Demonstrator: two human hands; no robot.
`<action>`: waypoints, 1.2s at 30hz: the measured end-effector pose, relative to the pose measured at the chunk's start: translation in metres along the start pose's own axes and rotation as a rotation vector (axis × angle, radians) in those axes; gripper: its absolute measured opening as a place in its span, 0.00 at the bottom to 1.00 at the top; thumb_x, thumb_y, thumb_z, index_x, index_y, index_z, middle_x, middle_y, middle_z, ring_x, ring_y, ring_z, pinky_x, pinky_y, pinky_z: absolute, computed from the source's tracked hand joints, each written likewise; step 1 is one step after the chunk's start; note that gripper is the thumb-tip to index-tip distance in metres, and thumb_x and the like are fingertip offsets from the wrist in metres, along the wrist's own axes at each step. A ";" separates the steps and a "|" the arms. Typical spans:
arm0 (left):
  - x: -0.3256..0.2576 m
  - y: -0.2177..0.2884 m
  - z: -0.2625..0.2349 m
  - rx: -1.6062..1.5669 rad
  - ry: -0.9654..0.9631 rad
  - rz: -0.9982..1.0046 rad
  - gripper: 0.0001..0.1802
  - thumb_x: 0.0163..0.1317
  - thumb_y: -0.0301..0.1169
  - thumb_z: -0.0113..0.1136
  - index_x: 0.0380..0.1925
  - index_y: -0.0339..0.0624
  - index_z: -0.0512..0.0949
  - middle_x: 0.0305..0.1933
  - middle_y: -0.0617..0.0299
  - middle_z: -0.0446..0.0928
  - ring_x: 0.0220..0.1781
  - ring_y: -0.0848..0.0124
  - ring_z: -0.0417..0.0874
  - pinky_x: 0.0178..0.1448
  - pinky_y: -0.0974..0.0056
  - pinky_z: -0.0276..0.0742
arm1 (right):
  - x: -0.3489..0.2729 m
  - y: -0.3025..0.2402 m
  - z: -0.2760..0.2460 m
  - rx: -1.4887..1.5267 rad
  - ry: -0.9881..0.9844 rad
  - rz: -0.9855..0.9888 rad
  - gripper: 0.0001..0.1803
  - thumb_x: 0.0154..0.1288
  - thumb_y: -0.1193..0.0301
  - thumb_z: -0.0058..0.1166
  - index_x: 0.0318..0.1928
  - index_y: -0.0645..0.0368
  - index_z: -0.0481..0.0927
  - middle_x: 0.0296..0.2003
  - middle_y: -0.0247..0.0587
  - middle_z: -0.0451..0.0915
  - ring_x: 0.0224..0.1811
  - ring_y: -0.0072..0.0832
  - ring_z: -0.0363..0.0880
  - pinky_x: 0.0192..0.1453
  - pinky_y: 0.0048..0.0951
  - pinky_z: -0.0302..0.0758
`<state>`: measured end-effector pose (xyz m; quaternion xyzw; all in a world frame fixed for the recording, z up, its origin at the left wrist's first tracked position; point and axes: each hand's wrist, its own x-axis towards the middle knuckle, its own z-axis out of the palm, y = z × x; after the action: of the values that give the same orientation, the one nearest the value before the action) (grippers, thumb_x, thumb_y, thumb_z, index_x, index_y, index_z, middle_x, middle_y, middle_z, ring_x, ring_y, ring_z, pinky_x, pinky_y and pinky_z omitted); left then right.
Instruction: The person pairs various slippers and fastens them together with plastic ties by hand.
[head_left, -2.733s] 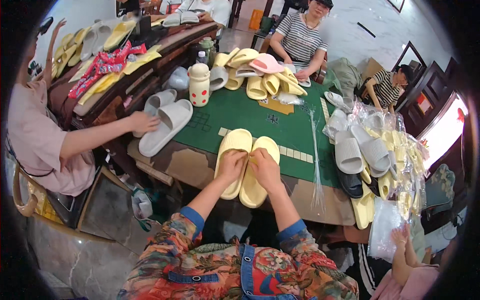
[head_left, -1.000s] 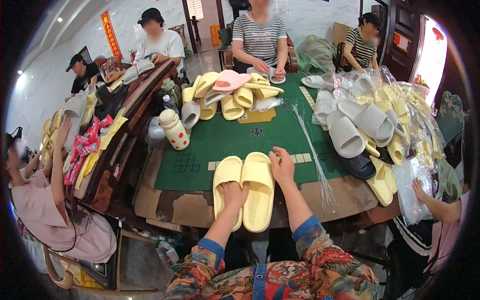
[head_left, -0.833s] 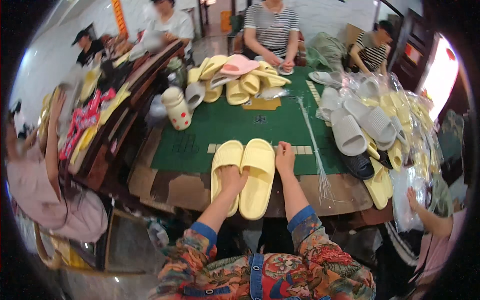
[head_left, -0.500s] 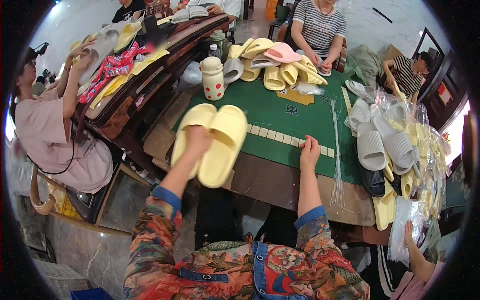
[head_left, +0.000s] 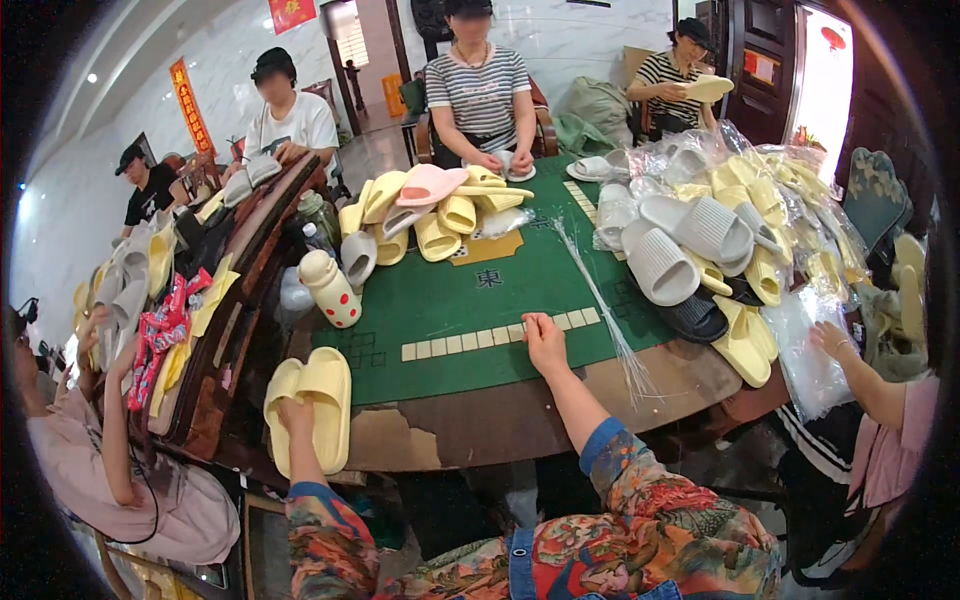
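My left hand (head_left: 297, 415) is pushed into the strap of one pale yellow slipper in a side-by-side pair of slippers (head_left: 332, 400), gripping them beyond the table's left front corner. Its fingertips are hidden under the strap. Over the row of printed tiles (head_left: 450, 345) on the green mat (head_left: 440, 295), my right hand (head_left: 546, 345) is closed with the fingers curled together. Whatever it may pinch is too small to make out. Right of that hand lies a bundle of thin clear plastic strands (head_left: 600, 300).
A cream bottle with red dots (head_left: 330, 288) stands at the mat's left edge. Yellow, grey and pink slippers (head_left: 437, 238) are piled at the back; grey and bagged slippers (head_left: 700, 230) crowd the right. A person (head_left: 480, 90) sits opposite, and another person's hand (head_left: 830, 340) touches plastic bags (head_left: 805, 320).
My view has swung up and right. The slipper pair in my left hand has moved left, off the table's corner. My right hand stays closed near the tile row.
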<state>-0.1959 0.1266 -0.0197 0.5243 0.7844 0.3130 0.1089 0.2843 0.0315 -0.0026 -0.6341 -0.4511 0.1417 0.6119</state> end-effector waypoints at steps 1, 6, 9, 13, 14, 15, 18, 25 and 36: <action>0.009 -0.019 -0.005 0.006 0.087 0.036 0.26 0.45 0.35 0.65 0.41 0.26 0.72 0.46 0.37 0.72 0.50 0.46 0.72 0.56 0.52 0.67 | -0.001 -0.004 0.008 0.039 0.001 -0.041 0.12 0.66 0.66 0.44 0.38 0.61 0.77 0.19 0.35 0.75 0.22 0.20 0.73 0.28 0.24 0.69; -0.006 0.007 -0.038 -0.106 -0.049 0.116 0.23 0.50 0.36 0.62 0.36 0.23 0.72 0.33 0.40 0.74 0.39 0.47 0.76 0.44 0.55 0.70 | -0.001 -0.002 0.012 0.075 0.074 -0.015 0.11 0.64 0.66 0.48 0.39 0.61 0.75 0.20 0.33 0.75 0.22 0.18 0.73 0.26 0.23 0.69; -0.022 0.025 -0.068 0.019 -0.183 0.108 0.21 0.52 0.36 0.60 0.36 0.25 0.72 0.31 0.43 0.73 0.36 0.48 0.75 0.42 0.54 0.69 | -0.001 0.007 0.013 0.131 0.090 -0.006 0.12 0.62 0.65 0.50 0.38 0.62 0.74 0.19 0.35 0.75 0.21 0.20 0.73 0.26 0.24 0.68; -0.074 0.059 -0.051 0.147 0.343 0.604 0.15 0.55 0.32 0.54 0.41 0.34 0.72 0.40 0.48 0.71 0.46 0.50 0.70 0.51 0.52 0.66 | 0.005 0.007 0.003 0.096 0.121 -0.051 0.13 0.65 0.63 0.44 0.37 0.61 0.74 0.21 0.43 0.77 0.23 0.33 0.76 0.28 0.33 0.70; -0.091 0.082 -0.038 -0.001 0.239 0.565 0.14 0.56 0.31 0.54 0.41 0.35 0.72 0.40 0.48 0.72 0.47 0.52 0.70 0.51 0.53 0.66 | 0.005 0.008 0.001 0.047 0.133 -0.077 0.13 0.66 0.63 0.41 0.37 0.60 0.74 0.23 0.45 0.77 0.25 0.38 0.77 0.30 0.36 0.71; -0.125 0.117 -0.026 -0.166 0.204 0.636 0.12 0.56 0.29 0.54 0.39 0.35 0.74 0.42 0.50 0.73 0.48 0.54 0.71 0.53 0.55 0.66 | 0.004 0.000 -0.002 -0.009 0.086 -0.040 0.13 0.67 0.65 0.38 0.36 0.60 0.73 0.25 0.51 0.77 0.30 0.48 0.76 0.33 0.41 0.71; -0.203 0.192 0.021 -0.482 -0.268 0.805 0.12 0.55 0.25 0.55 0.40 0.34 0.74 0.45 0.51 0.72 0.50 0.58 0.73 0.55 0.61 0.67 | 0.003 -0.002 0.003 -0.006 0.089 -0.122 0.12 0.66 0.66 0.41 0.37 0.58 0.76 0.31 0.50 0.77 0.36 0.49 0.75 0.37 0.40 0.71; -0.299 0.243 0.083 -1.243 -1.048 0.290 0.29 0.66 0.29 0.42 0.65 0.43 0.48 0.59 0.54 0.61 0.59 0.66 0.64 0.60 0.64 0.60 | -0.074 -0.084 -0.026 0.820 -0.118 0.292 0.11 0.69 0.65 0.41 0.41 0.56 0.74 0.23 0.25 0.66 0.25 0.14 0.63 0.28 0.16 0.63; -0.238 0.178 0.068 -0.280 -0.262 0.953 0.09 0.56 0.28 0.54 0.36 0.36 0.76 0.36 0.52 0.71 0.43 0.55 0.70 0.50 0.57 0.66 | 0.029 -0.052 -0.296 0.006 0.726 -0.188 0.09 0.61 0.68 0.53 0.36 0.62 0.75 0.28 0.31 0.76 0.30 0.16 0.70 0.37 0.20 0.69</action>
<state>0.0738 -0.0148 -0.0026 0.8390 0.3886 0.3615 0.1204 0.4954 -0.1470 0.1176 -0.5970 -0.2608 -0.1477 0.7441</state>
